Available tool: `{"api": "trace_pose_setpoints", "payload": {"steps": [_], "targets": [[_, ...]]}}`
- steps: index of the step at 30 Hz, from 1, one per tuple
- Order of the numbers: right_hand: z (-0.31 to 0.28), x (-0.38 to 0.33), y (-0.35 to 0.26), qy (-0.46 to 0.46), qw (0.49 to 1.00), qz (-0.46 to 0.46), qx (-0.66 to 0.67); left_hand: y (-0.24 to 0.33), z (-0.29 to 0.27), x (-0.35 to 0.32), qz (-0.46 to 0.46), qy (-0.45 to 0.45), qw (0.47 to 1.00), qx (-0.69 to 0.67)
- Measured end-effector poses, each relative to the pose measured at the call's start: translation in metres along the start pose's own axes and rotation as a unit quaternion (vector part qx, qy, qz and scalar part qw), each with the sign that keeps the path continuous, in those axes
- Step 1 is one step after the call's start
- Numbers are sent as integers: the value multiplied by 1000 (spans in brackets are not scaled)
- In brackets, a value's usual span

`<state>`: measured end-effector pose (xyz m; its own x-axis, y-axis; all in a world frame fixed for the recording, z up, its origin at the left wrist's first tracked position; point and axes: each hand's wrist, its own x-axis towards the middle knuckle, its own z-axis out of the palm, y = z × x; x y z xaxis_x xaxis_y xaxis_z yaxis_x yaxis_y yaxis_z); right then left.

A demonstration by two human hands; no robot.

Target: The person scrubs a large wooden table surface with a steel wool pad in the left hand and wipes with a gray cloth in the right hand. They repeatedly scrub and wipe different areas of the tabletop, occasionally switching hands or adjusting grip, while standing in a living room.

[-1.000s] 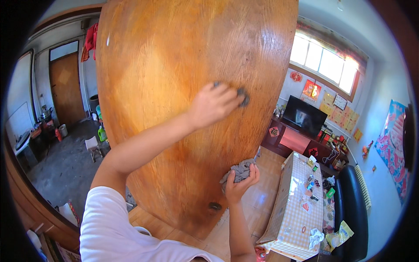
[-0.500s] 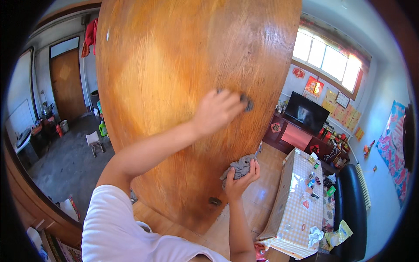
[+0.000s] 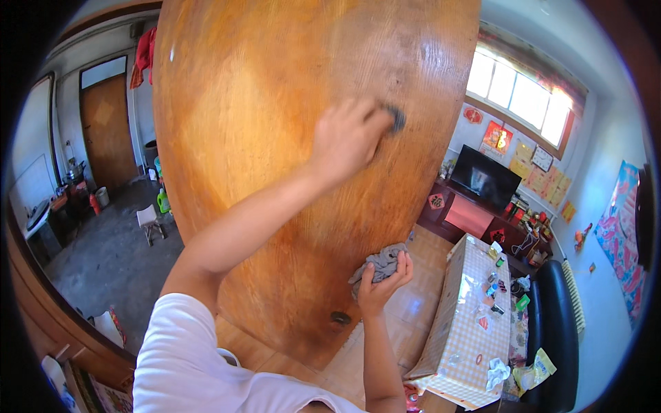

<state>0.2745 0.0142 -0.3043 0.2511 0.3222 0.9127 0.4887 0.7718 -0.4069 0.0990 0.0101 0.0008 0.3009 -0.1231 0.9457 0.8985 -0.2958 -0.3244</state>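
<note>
Scrubbing a tall wooden door (image 3: 275,138) up close, seen from above. Left hand (image 3: 348,138) stretched up and pressed against the wood near the upper right of the panel, fingers curled tight around a small dark scrubbing pad (image 3: 396,118) with only its edge peeking past the fingertips. Right hand (image 3: 382,279) lower down beside the door's edge, closed on a bunched grey rag (image 3: 379,263), held just off or barely against the wood; cannot tell which.

For a good pass here, judged from the look of it: keep the pad flat to the wood, not on its corner, and press evenly. Follow the grain, which runs lengthwise along the panel, in overlapping strokes. Worth attention: the darker, dull patch around and above the pad, against the brighter sheen to the left. Bring the rag up behind the pad to wipe away whatever loosens before it dries. Mind the small dark fitting (image 3: 339,318) low on the panel. Risk at full reach: pad slipping from the fingers, or uneven pressure leaving streaks.
</note>
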Motion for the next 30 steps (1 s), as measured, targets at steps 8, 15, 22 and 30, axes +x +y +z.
{"api": "trace_pose_setpoints", "payload": {"steps": [8,15,22,30], "targets": [[-4,2,-3,-14,1000,3,4,5,-11,-45,74,-94,993,-16],[1,2,-5,-2,1000,14,10,6,-8,-3,8,-52,999,-1],[-2,-2,-6,-14,1000,15,0,4,-8,-1,-38,-54,997,-36],[-5,4,-5,-45,999,1,-1,27,-11,-75,181,-182,966,-27]]}}
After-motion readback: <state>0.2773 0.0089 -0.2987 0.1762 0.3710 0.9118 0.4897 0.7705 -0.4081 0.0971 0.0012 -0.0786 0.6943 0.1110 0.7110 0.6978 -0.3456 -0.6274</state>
